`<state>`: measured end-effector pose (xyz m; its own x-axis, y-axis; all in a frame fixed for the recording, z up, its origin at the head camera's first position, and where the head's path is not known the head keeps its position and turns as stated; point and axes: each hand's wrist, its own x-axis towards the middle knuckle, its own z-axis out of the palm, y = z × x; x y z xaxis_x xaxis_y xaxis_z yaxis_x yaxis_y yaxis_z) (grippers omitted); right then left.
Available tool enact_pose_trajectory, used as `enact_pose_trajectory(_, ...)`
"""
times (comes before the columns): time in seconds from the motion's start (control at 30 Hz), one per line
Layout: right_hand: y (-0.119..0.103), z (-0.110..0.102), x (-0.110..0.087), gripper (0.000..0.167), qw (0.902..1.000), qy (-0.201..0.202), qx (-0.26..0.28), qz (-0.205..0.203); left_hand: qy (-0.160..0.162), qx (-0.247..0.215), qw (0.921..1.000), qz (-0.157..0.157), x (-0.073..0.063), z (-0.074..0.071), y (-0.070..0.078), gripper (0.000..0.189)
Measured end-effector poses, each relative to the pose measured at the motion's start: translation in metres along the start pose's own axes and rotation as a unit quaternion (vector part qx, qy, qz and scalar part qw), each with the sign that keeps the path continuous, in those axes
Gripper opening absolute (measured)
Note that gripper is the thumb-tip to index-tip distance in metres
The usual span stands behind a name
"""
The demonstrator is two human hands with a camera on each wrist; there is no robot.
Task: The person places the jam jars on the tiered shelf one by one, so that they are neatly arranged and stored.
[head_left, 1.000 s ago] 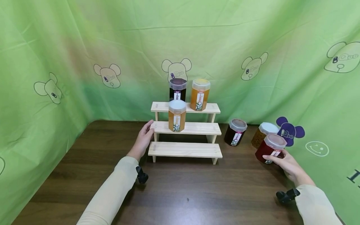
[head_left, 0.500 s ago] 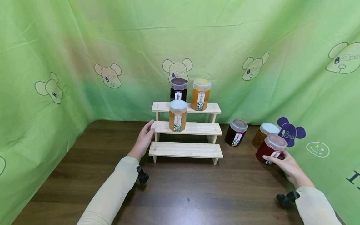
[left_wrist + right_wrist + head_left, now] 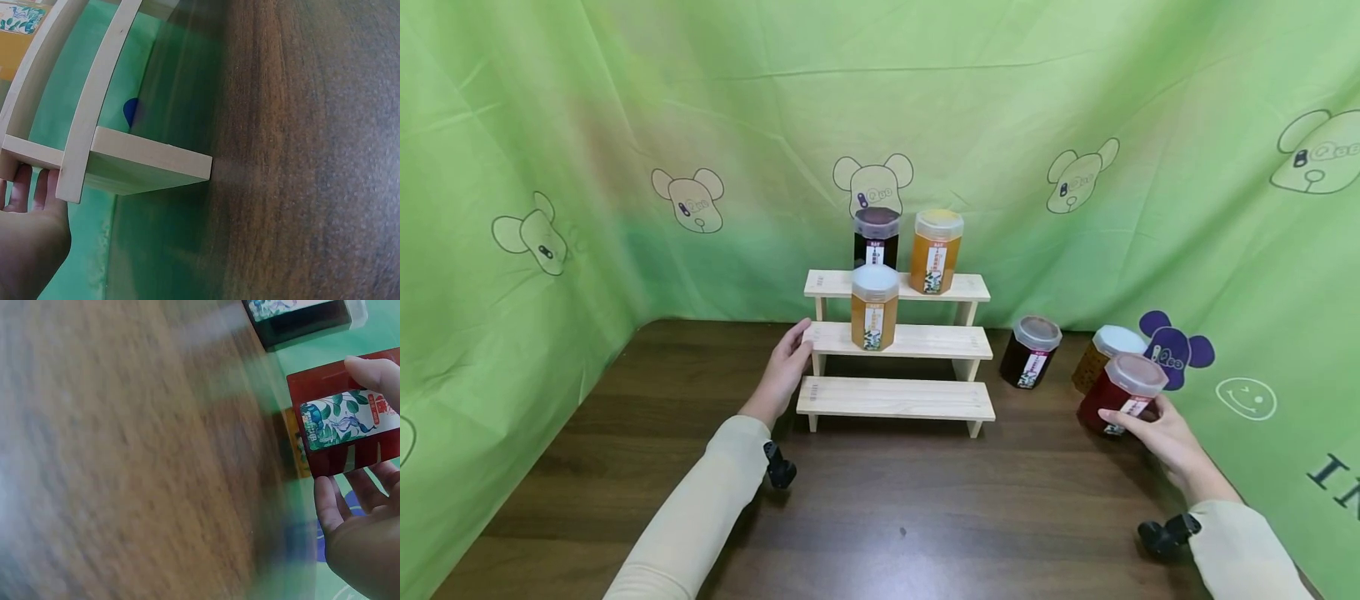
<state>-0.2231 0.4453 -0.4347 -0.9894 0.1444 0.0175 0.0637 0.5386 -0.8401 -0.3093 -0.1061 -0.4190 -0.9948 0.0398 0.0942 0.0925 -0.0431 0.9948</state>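
Note:
My left hand (image 3: 784, 371) grips the left end of the middle step of a pale three-step wooden stand (image 3: 895, 398); in the left wrist view its fingertips are partly hidden behind the wood. At the right, my right hand (image 3: 1168, 442) holds a dark red jar (image 3: 1097, 404) with a translucent lid, thumb on one side and fingers on the other. In the right wrist view this red jar (image 3: 331, 459) shows a leafy white label. Behind it stands a brown-amber jar (image 3: 1088, 367), partly covered. A dark jar (image 3: 1021, 365) stands to its left.
On the stand's top step are a dark purple jar (image 3: 876, 250) and an orange jar (image 3: 935, 262). A golden jar (image 3: 873, 323) stands on the middle step. Green printed cloth (image 3: 760, 150) encloses the back and sides of the brown wooden table (image 3: 880, 517).
The red jar, in my right hand, has shifted very slightly left and up. My left hand stays on the stand, and the other jars have not moved.

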Motion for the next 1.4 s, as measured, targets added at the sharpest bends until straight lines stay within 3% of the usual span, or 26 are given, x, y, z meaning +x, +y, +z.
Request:
enact_pose_trajectory(0.53, -0.016, 0.006, -0.005, 0.073, 0.9973, 0.050, 0.009, -0.053, -0.003, 0.006, 1.0000, -0.001, 0.000, 0.000, 0.001, 0.051)
enact_pose_trajectory(0.9, -0.042, 0.009, -0.011, 0.073, 0.9934, 0.060, 0.015, -0.096, -0.001, 0.006, 1.0000, 0.002, -0.002, 0.001, 0.002, 0.051)
enact_pose_trajectory(1.4, -0.070, 0.027, -0.005, 0.068, 0.9908, 0.046, 0.026, -0.125, 0.000, 0.003, 1.0000, 0.003, -0.001, 0.001, 0.000, 0.051)
